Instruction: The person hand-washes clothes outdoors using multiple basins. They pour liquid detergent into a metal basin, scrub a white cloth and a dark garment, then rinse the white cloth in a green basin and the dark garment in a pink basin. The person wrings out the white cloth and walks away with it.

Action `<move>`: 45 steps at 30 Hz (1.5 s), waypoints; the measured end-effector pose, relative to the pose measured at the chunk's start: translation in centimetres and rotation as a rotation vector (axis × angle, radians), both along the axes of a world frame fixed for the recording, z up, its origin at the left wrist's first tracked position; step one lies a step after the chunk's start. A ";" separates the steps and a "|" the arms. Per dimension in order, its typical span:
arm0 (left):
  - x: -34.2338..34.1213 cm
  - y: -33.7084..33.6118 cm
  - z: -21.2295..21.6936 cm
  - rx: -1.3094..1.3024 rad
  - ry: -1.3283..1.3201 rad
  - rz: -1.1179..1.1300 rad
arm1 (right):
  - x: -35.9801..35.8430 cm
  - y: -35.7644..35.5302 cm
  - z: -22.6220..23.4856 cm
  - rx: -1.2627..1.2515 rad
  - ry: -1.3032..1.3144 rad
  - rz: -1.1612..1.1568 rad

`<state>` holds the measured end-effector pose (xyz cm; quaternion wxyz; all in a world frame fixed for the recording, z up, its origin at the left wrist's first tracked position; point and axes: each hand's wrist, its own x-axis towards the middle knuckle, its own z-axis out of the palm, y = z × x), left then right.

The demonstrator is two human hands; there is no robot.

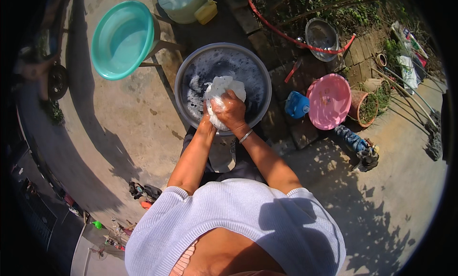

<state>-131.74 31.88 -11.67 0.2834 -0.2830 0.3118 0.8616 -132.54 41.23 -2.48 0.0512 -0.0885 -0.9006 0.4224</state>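
Observation:
Both hands are together over a grey metal basin point(268, 80) filled with dark, foamy water. Between them is a bunched wet white cloth point(220, 85), held above the suds near the basin's near side. My right hand point(231, 111) is closed over the cloth, knuckles up, with a silvery bracelet point(246, 135) on the wrist. My left hand point(208, 116) grips the cloth from the left and below; most of its fingers are hidden by the fabric.
A turquoise basin point(95, 47) stands on a stool at the far left. Behind are a pale plastic tub point(179, 4) and a yellow container point(206, 11). Rightward are a blue jug point(296, 105), a pink basin point(329, 102), a flowerpot point(358, 109), a metal bowl point(322, 37) and a red hose point(286, 36).

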 end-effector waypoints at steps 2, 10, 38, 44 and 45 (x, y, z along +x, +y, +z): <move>-2.2 1.4 3.1 -0.336 0.052 -0.032 | -1.8 2.6 -2.0 0.038 0.081 -0.094; -6.2 0.8 7.6 -1.467 0.643 -0.777 | 0.3 10.6 -6.1 0.422 -0.221 -0.084; -6.5 1.4 -3.3 -1.369 0.849 -1.482 | -1.2 6.1 -11.4 0.309 -0.352 -0.182; -2.5 -0.4 1.2 -1.438 0.725 -0.668 | 0.3 3.9 1.2 -0.139 -0.007 -0.148; -2.4 0.0 2.2 -1.187 0.562 -0.569 | 1.0 3.6 2.8 -0.198 0.005 -0.139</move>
